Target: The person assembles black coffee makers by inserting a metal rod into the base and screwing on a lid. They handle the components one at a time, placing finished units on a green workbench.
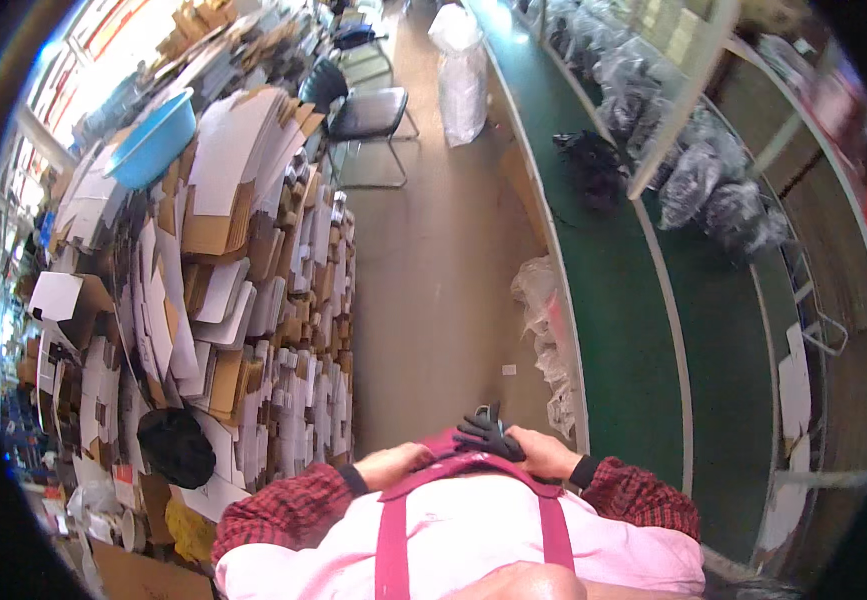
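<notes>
I have both hands in front of my waist, at a maroon apron [440,440] worn over a pink top. My left hand [393,466] is closed at the apron's upper edge, its fingertips partly hidden by the cloth. A black glove [486,436] sticks out beyond the apron, its fingers spread. Against the glove's near right side, my right hand [545,452] is closed, with the thumb toward it; part of its grip is hidden. Red-and-black checked sleeves cover both forearms.
Stacked flattened cartons [223,180] fill the left side, with a blue basin [156,140] and a black cap-like item [176,447] on them. A black chair [368,115] stands ahead. Right, a long green conveyor table [613,300] carries plastic-wrapped bundles [698,185]. Clear plastic bags [543,310] lie beside it.
</notes>
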Tool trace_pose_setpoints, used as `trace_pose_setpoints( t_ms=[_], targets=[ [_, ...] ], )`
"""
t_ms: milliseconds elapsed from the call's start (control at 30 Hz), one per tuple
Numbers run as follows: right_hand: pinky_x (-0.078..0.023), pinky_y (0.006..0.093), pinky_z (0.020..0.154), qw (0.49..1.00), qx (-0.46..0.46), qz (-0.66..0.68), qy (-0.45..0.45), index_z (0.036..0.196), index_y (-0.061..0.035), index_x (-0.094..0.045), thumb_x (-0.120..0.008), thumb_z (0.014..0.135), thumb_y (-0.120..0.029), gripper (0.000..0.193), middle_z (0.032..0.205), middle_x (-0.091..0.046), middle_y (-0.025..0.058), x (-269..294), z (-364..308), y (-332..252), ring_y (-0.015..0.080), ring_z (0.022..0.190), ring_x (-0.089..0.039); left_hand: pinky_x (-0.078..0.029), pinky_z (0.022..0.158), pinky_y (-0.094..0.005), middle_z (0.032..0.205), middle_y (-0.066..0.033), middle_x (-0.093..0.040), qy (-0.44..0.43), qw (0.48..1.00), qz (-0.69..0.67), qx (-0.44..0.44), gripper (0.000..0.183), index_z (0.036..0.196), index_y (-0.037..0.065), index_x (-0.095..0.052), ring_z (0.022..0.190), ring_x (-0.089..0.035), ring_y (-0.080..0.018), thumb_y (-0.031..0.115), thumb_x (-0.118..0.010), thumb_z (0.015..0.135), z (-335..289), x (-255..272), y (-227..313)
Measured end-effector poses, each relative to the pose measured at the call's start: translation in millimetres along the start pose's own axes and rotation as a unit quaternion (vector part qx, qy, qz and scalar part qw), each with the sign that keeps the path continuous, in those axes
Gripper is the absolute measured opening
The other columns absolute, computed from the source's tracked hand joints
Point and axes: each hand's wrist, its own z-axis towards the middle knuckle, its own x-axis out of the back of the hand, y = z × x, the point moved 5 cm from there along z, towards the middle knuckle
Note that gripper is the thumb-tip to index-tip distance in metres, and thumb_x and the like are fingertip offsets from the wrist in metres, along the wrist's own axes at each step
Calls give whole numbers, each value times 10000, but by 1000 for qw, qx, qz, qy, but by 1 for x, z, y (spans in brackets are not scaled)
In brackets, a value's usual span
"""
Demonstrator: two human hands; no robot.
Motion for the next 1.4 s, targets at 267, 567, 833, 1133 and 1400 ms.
trace_pose_setpoints(
  t_ms=[267, 567, 833, 1133, 1400],
  targets=[
    [-519, 517, 851, 992, -78, 79, -66, 1269, -60, -417, -725, 755, -126, 603, 1059, -647, 275, 185, 175, 21, 475, 1004, -646, -562, 853, -446, 1181, -124, -693, 208, 962, 73, 161, 363, 1253, 136, -596, 1064, -687, -342, 214, -692, 912, 53, 244, 1],
    [-534, 272, 849, 764, -267, 560, 178, 1175, -11, -661, -716, 834, -89, 354, 990, -685, 34, 365, 298, 87, 130, 887, -657, -537, 781, -299, 1075, -103, -606, 302, 952, -15, -37, 321, 1242, 31, -626, 881, -640, -188, 140, -715, 953, 255, 640, 75],
    [-598, 379, 894, 614, -146, 678, 377, 1174, 73, -644, -597, 913, -100, 317, 1063, -712, 127, 592, 488, 115, 242, 983, -721, -491, 925, -328, 1065, -123, -592, 60, 998, -18, -27, 314, 1292, 38, -635, 1052, -617, -226, 183, -630, 1013, 400, 745, 89],
    [-533, 279, 760, 787, -119, 567, 213, 1245, -23, -542, -676, 894, -75, 379, 971, -696, 71, 788, 731, 122, 129, 834, -660, -478, 820, -280, 1042, -60, -549, 177, 959, -186, 122, 269, 1157, 25, -654, 894, -562, -143, 218, -703, 976, 458, 931, 58],
    [-386, 309, 1068, 834, -167, 520, 73, 1315, -24, -493, -899, 759, -206, 712, 1238, -557, 65, 863, 858, 110, 167, 1190, -517, -454, 735, -255, 968, -26, -536, 74, 980, -178, 47, 286, 1065, 22, -623, 827, -523, -108, 215, -773, 917, 613, 1151, 70]
  ],
)
